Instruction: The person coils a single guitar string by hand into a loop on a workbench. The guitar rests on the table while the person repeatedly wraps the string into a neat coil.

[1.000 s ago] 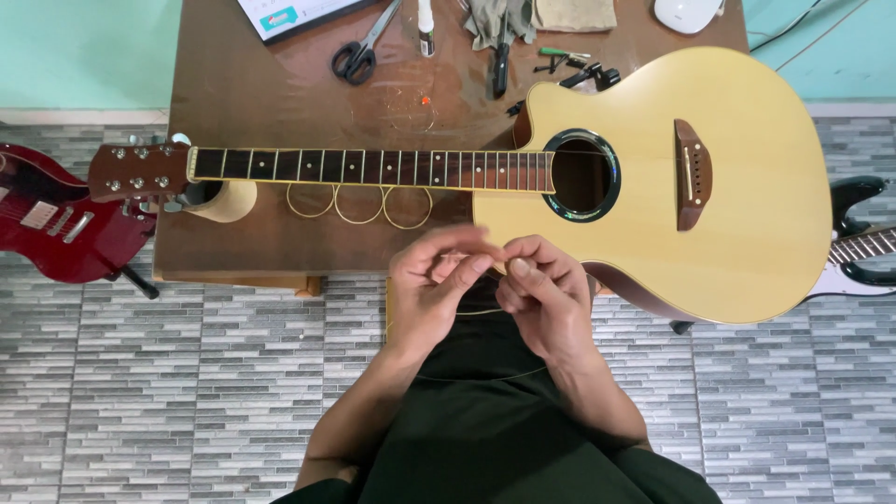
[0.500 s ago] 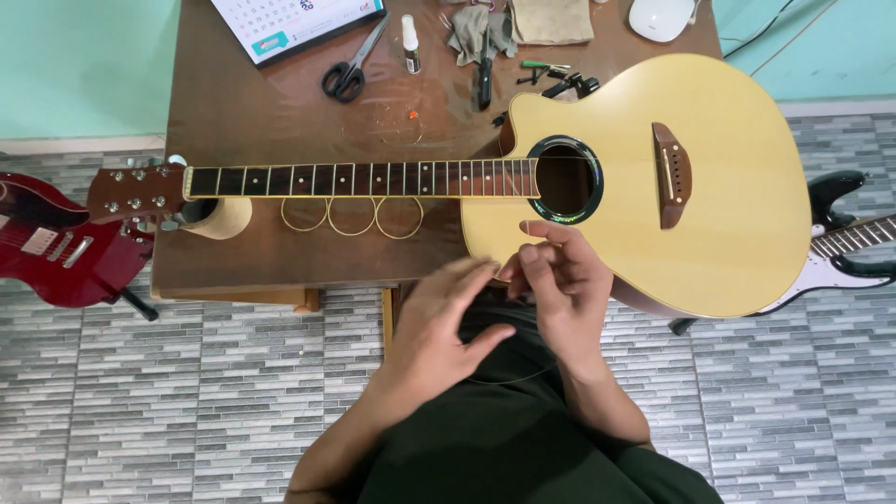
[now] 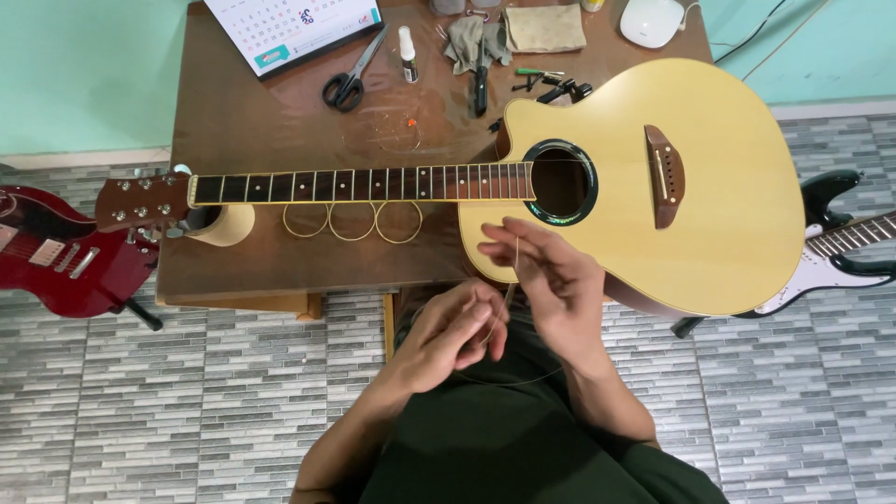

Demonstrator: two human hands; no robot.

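Note:
A pale acoustic guitar [image 3: 719, 177] lies flat across a brown wooden table [image 3: 243, 121], neck to the left, headstock [image 3: 140, 201] past the table's left edge. Both my hands are in front of the table, over my lap. My right hand [image 3: 551, 280] is raised in front of the guitar's lower bout, fingers pinching a thin guitar string [image 3: 511, 280]. My left hand [image 3: 453, 331] sits lower and to the left, fingers closed on the same string, which loops down towards my lap. Three coiled strings [image 3: 353, 222] lie on the table below the neck.
Scissors [image 3: 347, 79], a small bottle [image 3: 408, 54], a calendar [image 3: 294, 28], cloths [image 3: 541, 26], a dark hand tool [image 3: 480, 70] and a white mouse [image 3: 651, 21] lie at the table's far side. A red electric guitar [image 3: 56, 257] stands left, a black-and-white one [image 3: 835, 252] right. A tape roll [image 3: 219, 224] props the neck.
My hands have separated: the left has dropped lower and to the left, the right has stayed up near the guitar body, drawing the string out between them. The view has shifted slightly.

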